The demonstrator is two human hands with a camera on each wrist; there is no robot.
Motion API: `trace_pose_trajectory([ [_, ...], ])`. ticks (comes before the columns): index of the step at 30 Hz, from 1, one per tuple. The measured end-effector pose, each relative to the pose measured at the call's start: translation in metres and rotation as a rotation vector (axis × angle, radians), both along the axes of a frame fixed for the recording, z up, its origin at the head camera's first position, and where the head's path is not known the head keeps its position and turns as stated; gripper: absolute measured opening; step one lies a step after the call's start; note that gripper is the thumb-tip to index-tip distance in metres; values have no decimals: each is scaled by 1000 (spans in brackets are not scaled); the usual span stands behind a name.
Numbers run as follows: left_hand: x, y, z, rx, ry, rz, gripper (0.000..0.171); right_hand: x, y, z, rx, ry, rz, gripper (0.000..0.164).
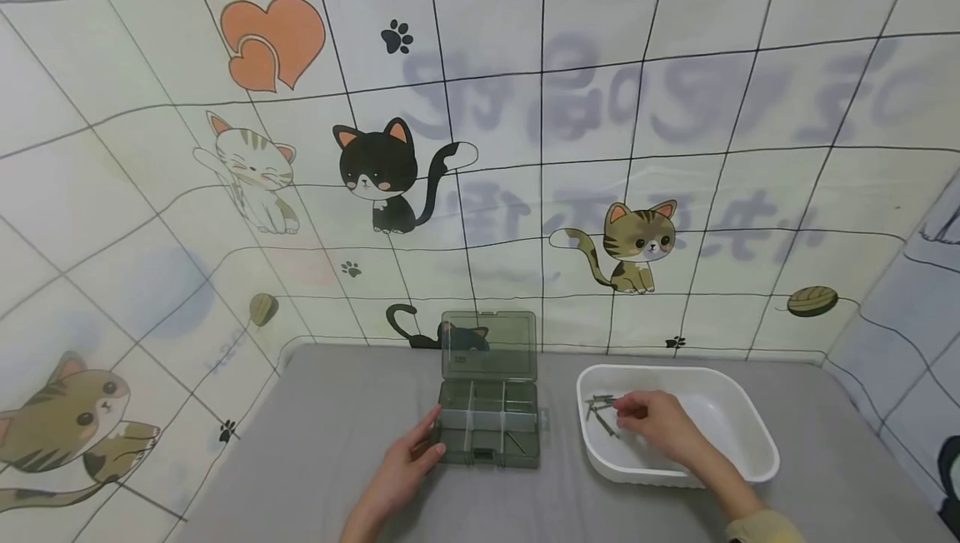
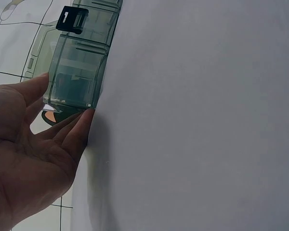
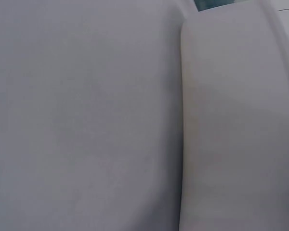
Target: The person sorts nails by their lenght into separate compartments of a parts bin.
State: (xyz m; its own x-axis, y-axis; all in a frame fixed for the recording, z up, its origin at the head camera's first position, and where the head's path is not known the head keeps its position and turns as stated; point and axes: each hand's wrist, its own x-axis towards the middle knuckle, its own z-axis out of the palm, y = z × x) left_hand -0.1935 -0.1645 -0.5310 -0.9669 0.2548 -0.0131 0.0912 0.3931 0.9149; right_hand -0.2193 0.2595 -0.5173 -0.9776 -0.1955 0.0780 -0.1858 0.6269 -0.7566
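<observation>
The thin grey pieces (image 1: 606, 424) lie in the left end of the white tray (image 1: 720, 414), just left of the right hand (image 1: 656, 426), the nearer of the 2; the nearest slants from far left to near right. That grip is almost closed; whether it has one I cannot tell. The left hand (image 1: 401, 468) pinches the left side of the green box (image 1: 487, 420).

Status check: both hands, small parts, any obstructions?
Left hand touching open compartment box. Right hand in white plastic tray, at slim metal pieces; another piece boxed. No visible obstruction.
</observation>
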Motion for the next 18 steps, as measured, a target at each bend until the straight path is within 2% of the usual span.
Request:
trace_pose_trajectory([
  [5,0,2,0,2,1,11,58,-7,-1,-4,20,-12,60,21],
  [12,-1,1,-1,3,-7,14,59,-11,-3,-4,39,-42,97,24],
  [18,-2,1,0,-5,-22,12,59,-15,-3,-9,64,-6,134,24],
])
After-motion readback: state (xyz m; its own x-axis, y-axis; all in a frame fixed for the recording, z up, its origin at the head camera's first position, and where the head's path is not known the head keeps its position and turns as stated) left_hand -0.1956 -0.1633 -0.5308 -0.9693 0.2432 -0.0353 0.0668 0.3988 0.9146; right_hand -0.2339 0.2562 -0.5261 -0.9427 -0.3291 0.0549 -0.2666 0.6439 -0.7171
